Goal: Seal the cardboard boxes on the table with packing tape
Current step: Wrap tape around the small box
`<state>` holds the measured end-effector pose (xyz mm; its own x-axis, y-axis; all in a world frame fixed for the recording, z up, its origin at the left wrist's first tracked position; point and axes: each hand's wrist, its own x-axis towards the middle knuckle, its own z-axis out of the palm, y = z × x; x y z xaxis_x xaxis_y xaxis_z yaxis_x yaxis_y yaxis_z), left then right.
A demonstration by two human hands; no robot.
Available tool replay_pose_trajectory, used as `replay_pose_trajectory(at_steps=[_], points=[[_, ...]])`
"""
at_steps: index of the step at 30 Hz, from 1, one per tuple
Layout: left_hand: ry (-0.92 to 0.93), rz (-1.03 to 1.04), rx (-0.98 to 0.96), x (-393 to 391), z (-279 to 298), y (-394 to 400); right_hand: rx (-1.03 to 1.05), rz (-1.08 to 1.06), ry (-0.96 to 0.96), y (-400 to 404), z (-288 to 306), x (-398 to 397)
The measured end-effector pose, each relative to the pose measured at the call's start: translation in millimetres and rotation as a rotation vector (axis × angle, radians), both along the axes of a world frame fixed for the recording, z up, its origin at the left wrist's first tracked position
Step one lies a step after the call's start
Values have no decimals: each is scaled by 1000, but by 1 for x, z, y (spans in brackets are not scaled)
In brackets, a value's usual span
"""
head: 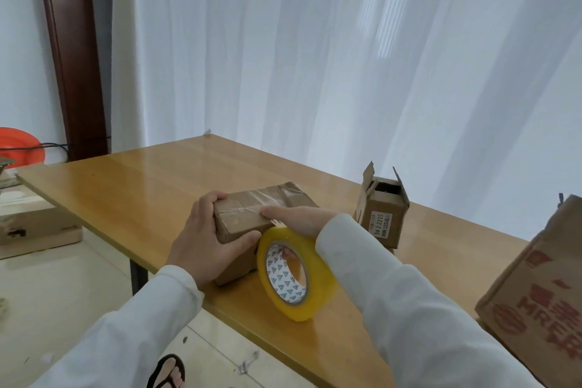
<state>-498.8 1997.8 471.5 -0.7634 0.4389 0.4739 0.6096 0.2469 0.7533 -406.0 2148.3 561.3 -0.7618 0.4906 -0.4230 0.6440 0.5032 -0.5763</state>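
A small cardboard box (248,223) near the worktop's (132,189) front edge was clasped at its left end by the left hand (206,238), its grip closed round the box. The right hand's (299,219) straight fingers were pressed on the taped top. A tape roll (296,274) was stood on edge just beside the box. An open-flapped box (382,214) was seen toward the back edge, a large printed carton (535,302) at the right edge.

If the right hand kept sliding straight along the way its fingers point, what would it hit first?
Probably the left hand. The right hand lies flat on the taped box, fingers pointing left along its top; the left hand's fingers curl over that far edge. Depth is unclear.
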Motion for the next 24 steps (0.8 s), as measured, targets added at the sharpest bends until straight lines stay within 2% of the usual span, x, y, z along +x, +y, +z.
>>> replay_pose_trajectory(at_steps=[3,7,10,14,19,24], points=[[-130,7,16,-7,1,1,-422,18,39,4,-3,11],[-228,7,46,-15,6,6,-665,50,203,15,-7,33],[-385,-7,143,-27,13,11,-663,77,304,18,-2,34],[-495,41,159,-39,16,15,-526,60,293,8,10,22],[-653,34,206,-53,21,14,-432,-15,125,-4,14,6],[-699,35,196,-57,23,14,-374,-3,105,-2,15,0]])
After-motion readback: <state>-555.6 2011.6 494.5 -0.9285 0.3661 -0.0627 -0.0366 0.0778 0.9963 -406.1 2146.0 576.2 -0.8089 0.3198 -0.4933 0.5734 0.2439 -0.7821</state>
